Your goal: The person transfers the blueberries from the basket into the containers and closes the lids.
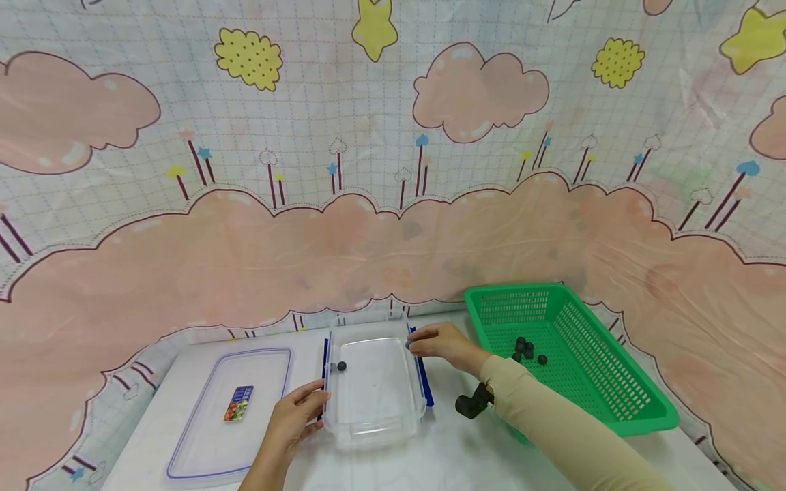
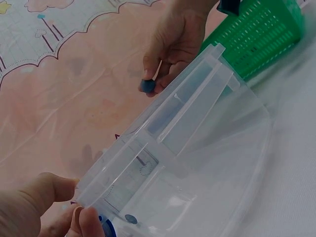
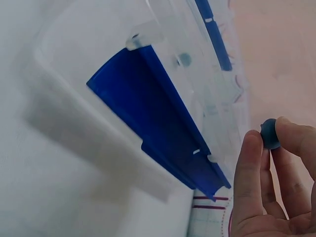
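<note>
The right hand point(image 1: 443, 346) is pinching a dark ball point(image 3: 269, 133) over the clear box point(image 1: 374, 385), while the left hand point(image 1: 299, 414) is gripping its edge. The lid point(image 1: 230, 409) is wearing a sticker point(image 1: 239, 402), too small to read.

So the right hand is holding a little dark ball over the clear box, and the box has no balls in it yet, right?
Not quite. The right hand does pinch a little dark ball at the rim of the clear box, but the box already has one ball inside, near its left wall. The head view shows it.
</note>
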The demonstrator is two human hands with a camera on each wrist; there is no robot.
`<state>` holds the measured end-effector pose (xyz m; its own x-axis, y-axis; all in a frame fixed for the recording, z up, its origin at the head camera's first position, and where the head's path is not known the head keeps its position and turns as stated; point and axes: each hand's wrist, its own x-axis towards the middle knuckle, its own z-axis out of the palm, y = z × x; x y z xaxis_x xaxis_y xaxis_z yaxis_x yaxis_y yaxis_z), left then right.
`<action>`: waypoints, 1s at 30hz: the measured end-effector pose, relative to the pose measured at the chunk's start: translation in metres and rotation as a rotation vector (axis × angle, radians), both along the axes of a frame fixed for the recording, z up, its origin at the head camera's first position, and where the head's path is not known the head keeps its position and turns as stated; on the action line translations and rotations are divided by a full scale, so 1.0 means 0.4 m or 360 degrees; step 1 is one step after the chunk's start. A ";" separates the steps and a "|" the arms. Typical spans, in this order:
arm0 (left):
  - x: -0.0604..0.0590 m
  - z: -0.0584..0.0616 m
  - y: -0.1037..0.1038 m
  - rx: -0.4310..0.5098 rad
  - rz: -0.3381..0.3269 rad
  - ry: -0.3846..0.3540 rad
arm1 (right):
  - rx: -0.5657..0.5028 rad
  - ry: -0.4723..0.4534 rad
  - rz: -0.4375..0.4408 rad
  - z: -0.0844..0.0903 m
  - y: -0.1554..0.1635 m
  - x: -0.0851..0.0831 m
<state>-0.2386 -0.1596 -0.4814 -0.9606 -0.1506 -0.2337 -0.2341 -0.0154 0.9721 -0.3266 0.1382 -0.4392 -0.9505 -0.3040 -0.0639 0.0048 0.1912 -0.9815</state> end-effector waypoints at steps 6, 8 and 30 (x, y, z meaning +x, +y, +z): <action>-0.001 -0.007 0.001 0.0002 0.0010 0.0000 | 0.0056 0.0021 0.0009 0.003 -0.023 0.004; -0.001 -0.009 0.001 0.0003 0.0015 0.0002 | 0.0067 0.0018 0.0008 0.005 -0.031 0.005; -0.002 -0.008 0.001 0.0010 0.0009 -0.0007 | 0.0068 -0.0034 0.0029 0.007 -0.139 -0.021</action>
<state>-0.2394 -0.1592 -0.4845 -0.9587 -0.1549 -0.2387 -0.2381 -0.0226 0.9710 -0.3349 0.0824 -0.4364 -0.9430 -0.3181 -0.0977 0.0220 0.2334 -0.9721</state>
